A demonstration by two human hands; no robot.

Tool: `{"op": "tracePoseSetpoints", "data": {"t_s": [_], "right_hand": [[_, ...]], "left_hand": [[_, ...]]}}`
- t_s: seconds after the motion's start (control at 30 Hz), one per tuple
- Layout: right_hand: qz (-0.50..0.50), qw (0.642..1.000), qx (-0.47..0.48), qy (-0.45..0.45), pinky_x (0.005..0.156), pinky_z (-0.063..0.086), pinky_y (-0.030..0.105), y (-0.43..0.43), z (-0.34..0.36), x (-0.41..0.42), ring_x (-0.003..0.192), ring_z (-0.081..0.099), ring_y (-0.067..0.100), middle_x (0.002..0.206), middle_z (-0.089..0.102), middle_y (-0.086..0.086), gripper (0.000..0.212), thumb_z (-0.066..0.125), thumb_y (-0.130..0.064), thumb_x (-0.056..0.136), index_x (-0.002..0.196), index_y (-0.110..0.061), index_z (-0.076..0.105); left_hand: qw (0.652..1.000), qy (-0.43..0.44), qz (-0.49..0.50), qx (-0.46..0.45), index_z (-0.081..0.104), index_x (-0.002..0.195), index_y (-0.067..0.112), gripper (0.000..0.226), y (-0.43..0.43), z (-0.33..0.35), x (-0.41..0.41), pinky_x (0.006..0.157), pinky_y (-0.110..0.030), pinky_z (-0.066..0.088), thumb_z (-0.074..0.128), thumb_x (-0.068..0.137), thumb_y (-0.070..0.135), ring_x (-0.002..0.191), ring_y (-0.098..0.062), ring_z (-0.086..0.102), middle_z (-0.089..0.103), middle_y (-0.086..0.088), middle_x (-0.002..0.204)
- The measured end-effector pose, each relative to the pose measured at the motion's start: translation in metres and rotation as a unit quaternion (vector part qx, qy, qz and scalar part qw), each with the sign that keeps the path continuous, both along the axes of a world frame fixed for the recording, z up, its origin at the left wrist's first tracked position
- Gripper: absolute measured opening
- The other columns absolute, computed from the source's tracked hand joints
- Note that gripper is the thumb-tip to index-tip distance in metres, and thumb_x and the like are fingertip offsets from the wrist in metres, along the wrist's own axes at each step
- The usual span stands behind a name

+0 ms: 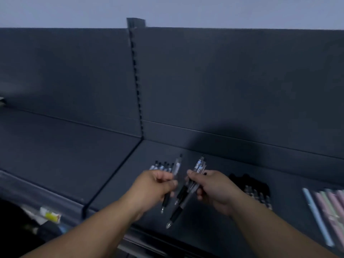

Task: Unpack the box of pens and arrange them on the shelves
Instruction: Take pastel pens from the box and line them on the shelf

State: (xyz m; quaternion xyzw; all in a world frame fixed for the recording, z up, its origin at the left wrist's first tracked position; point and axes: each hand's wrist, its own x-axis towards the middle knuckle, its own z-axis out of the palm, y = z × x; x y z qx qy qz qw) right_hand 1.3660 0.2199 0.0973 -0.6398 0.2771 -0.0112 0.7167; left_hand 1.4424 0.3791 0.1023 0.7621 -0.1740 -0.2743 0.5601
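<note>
Clear plastic with a black rubber grip: that is the single retractable pen pinched between the thumb and curled fingers of the left hand, its metal tip pointing down toward the person and its clicker end rising above the knuckles. Just beside it, the right hand closes its fingers around a small bundle of the same clear, black-gripped pens, fanned so that their tips hang low over the shelf's front edge and their labelled barrels stick up past the forefinger. The two hands are near each other but apart, both held above the dark grey metal shelf.

On that shelf, behind the left hand, a short row of matching pens lies side by side. To the right of the right hand sits another group of dark-capped pens, partly hidden by the wrist. Farther right, near the edge of view, lie long pastel pens in blue, pink and green. A slotted upright divides the grey back panel.
</note>
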Motion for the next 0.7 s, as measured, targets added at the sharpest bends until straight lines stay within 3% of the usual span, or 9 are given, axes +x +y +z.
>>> {"op": "tracePoseSetpoints", "data": {"t_s": [0.1, 0.27, 0.47, 0.7], "right_hand": [[0.007, 0.998, -0.038, 0.050, 0.043, 0.042, 0.019, 0.019, -0.011, 0.031, 0.043, 0.044, 0.007, 0.059, 0.050, 0.003, 0.023, 0.062, -0.028, 0.094, 0.084, -0.007, 0.065], [-0.017, 0.988, -0.097, 0.122, 0.044, 0.043, 0.020, 0.025, -0.020, 0.060, 0.047, 0.043, 0.012, 0.054, 0.044, 0.002, 0.023, 0.062, -0.027, 0.094, 0.089, -0.004, 0.062], [-0.046, 0.980, -0.140, 0.137, 0.045, 0.044, 0.021, 0.031, -0.024, 0.070, 0.051, 0.045, 0.013, 0.058, 0.045, 0.003, 0.024, 0.070, -0.024, 0.089, 0.081, -0.007, 0.054], [-0.080, 0.972, -0.173, 0.140, 0.045, 0.045, 0.019, 0.021, -0.026, 0.058, 0.052, 0.047, 0.012, 0.058, 0.049, 0.001, 0.024, 0.074, -0.023, 0.085, 0.095, -0.003, 0.065]], "left_hand": [[0.992, -0.089, 0.064, 0.065, 0.069, 0.091, 0.018, 0.010, 0.040, -0.006, 0.049, 0.056, -0.007, 0.043, 0.073, 0.083, 0.020, 0.061, 0.000, 0.060, 0.068, 0.005, 0.075], [0.978, -0.120, 0.037, 0.167, 0.067, 0.096, 0.019, 0.017, 0.074, -0.025, 0.105, 0.074, -0.017, 0.044, 0.073, 0.082, 0.028, 0.088, -0.011, 0.063, 0.069, 0.004, 0.093], [0.972, -0.161, -0.012, 0.168, 0.061, 0.118, 0.018, 0.036, 0.054, -0.048, 0.113, 0.051, -0.003, 0.039, 0.070, 0.085, 0.028, 0.070, -0.002, 0.056, 0.060, 0.009, 0.083], [0.959, -0.218, -0.070, 0.169, 0.057, 0.125, 0.025, 0.042, 0.048, -0.060, 0.116, 0.073, -0.009, 0.040, 0.069, 0.085, 0.029, 0.082, -0.001, 0.057, 0.059, 0.013, 0.099]]}}
